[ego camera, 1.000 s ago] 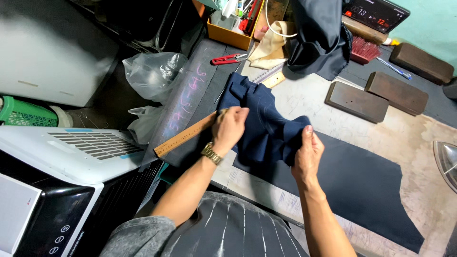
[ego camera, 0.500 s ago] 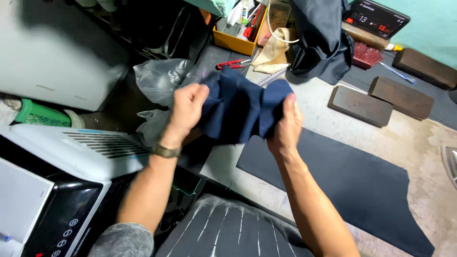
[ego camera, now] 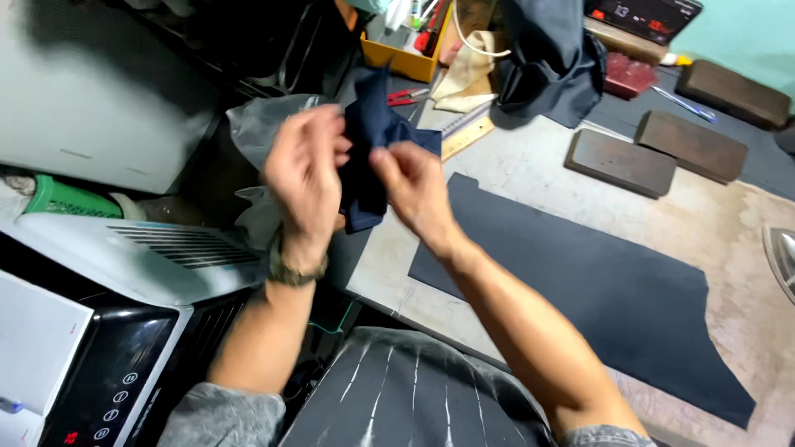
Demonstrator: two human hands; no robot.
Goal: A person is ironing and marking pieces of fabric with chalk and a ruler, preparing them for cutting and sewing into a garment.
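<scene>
Two hands are up in front of the chest, both on one small piece of navy cloth (ego camera: pixel 370 141). The left hand (ego camera: pixel 305 170) is raised with its back to the camera, fingers curled and pinching the cloth's left edge; a wristwatch (ego camera: pixel 291 269) sits on that wrist. The right hand (ego camera: pixel 414 189) pinches the cloth's right side between thumb and fingers. The cloth hangs bunched and folded between the two hands, lifted off the table, above the table's left edge.

On the worktable (ego camera: pixel 530 170), a grey, worn surface:
- One large flat piece of dark fabric (ego camera: pixel 596 285), cut to a long shape, lying spread out just right of the right forearm.
- Three dark wooden blocks: one (ego camera: pixel 621 163) near the table's middle, one (ego camera: pixel 690 146) just behind it, one (ego camera: pixel 733 93) further back. All are apart from each other.
- One wooden ruler (ego camera: pixel 466 135) lying at an angle behind the hands.
- One pair of red-handled snips (ego camera: pixel 403 97) near the ruler.
- One yellow tray (ego camera: pixel 406 58) of small tools at the back.
- One heap of dark cloth (ego camera: pixel 551 58) beside the tray.

Left of the table: one crumpled clear plastic bag (ego camera: pixel 257 124), one white vented appliance (ego camera: pixel 157 257), one green basket (ego camera: pixel 66 200).
</scene>
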